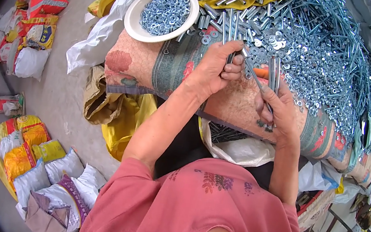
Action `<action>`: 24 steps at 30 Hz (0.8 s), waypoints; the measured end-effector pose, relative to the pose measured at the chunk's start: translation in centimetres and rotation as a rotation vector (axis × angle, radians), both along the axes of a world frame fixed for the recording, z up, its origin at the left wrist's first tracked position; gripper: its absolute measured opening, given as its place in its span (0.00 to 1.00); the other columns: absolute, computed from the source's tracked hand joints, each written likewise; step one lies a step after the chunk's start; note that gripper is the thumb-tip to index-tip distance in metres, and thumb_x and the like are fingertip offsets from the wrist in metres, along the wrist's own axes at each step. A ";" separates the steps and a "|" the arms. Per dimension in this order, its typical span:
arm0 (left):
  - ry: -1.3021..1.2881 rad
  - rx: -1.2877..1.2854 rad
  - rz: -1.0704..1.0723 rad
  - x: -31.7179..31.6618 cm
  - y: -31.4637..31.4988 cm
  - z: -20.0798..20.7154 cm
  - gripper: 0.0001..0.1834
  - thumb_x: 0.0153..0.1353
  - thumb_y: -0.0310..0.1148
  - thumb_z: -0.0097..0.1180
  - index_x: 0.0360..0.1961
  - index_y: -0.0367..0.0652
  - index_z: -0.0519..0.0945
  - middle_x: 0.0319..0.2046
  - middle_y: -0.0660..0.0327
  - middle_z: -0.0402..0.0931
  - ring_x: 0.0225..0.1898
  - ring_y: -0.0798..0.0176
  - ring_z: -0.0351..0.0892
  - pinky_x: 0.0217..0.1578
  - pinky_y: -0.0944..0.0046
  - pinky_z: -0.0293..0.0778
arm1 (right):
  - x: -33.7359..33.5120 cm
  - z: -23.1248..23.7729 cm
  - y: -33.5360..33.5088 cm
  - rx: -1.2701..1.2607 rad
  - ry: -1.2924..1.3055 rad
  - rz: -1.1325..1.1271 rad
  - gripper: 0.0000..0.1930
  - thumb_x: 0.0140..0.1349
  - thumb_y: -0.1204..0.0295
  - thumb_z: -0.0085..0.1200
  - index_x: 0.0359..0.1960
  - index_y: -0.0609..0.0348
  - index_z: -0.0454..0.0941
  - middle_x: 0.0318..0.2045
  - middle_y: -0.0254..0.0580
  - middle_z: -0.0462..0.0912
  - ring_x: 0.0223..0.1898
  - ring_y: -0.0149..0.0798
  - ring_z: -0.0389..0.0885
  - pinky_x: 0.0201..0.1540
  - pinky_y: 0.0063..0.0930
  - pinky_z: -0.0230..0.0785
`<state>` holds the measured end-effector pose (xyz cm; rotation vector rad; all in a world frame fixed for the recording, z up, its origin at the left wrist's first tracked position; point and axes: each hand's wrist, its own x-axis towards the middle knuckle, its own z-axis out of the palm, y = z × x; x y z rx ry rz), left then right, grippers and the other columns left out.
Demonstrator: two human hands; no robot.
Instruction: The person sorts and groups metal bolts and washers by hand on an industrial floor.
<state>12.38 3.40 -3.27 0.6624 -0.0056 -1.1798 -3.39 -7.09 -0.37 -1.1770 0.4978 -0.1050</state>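
Observation:
My left hand (pixel 211 67) is closed around several long, thin metal bolts (pixel 228 26) that stick up past its fingers. My right hand (pixel 282 110) grips a small bunch of upright metal rods (pixel 274 72). A slanting metal rod (pixel 252 69) runs from the right hand's fingers toward the left fingertips. Between the hands, partly covered, shows an orange stick-like piece (pixel 261 73). Just beyond them spreads a heap of washers and nuts (pixel 303 61) on a patterned cloth (pixel 138 64). Whether the slanting rod touches the left fingers, I cannot tell.
A white bowl (pixel 131 22) of nuts and washers stands left of the heap. Metal tubes lie on a yellow sack (pixel 236 5) at the back. Long bolts (pixel 364 59) pile up at right. Below the cloth hangs an open white sack (pixel 255 153). Filled bags (pixel 45 163) line the floor.

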 end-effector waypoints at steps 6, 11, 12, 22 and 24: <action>-0.102 0.073 -0.006 -0.8 -0.3 0.8 0.10 0.57 0.37 0.54 0.31 0.41 0.72 0.14 0.68 0.64 0.09 0.79 0.54 0.07 0.80 0.48 | 1.0 0.1 -1.1 -0.062 0.037 0.018 0.14 0.63 0.67 0.47 0.47 0.60 0.70 0.17 0.31 0.71 0.10 0.18 0.58 0.11 0.12 0.48; -0.227 0.192 0.152 -3.2 -2.0 1.3 0.09 0.56 0.36 0.56 0.26 0.45 0.71 0.13 0.69 0.64 0.09 0.77 0.56 0.08 0.78 0.50 | 3.5 -1.7 -1.2 -0.270 -0.039 -0.255 0.10 0.64 0.67 0.44 0.40 0.61 0.72 0.20 0.27 0.69 0.15 0.16 0.59 0.16 0.10 0.51; -0.181 0.192 0.147 -4.0 -2.5 1.2 0.09 0.56 0.36 0.56 0.25 0.45 0.70 0.13 0.70 0.64 0.09 0.78 0.56 0.08 0.77 0.50 | 4.1 -2.1 -1.3 -0.393 -0.108 -0.398 0.10 0.65 0.67 0.43 0.38 0.61 0.72 0.21 0.26 0.68 0.17 0.16 0.59 0.18 0.10 0.51; -0.172 0.156 0.130 -4.6 -2.7 1.1 0.10 0.58 0.38 0.55 0.27 0.45 0.71 0.15 0.70 0.62 0.12 0.77 0.58 0.10 0.76 0.52 | 7.0 -1.0 0.0 -0.459 -0.339 -0.653 0.10 0.65 0.69 0.39 0.37 0.63 0.71 0.19 0.26 0.64 0.18 0.17 0.58 0.19 0.12 0.51; -0.153 0.116 0.136 -3.9 -2.4 1.2 0.10 0.58 0.38 0.54 0.28 0.44 0.71 0.16 0.69 0.63 0.12 0.76 0.59 0.10 0.75 0.54 | 7.0 -1.1 -0.6 -0.521 -0.293 -0.601 0.09 0.66 0.70 0.39 0.38 0.62 0.71 0.18 0.26 0.67 0.18 0.18 0.61 0.20 0.11 0.55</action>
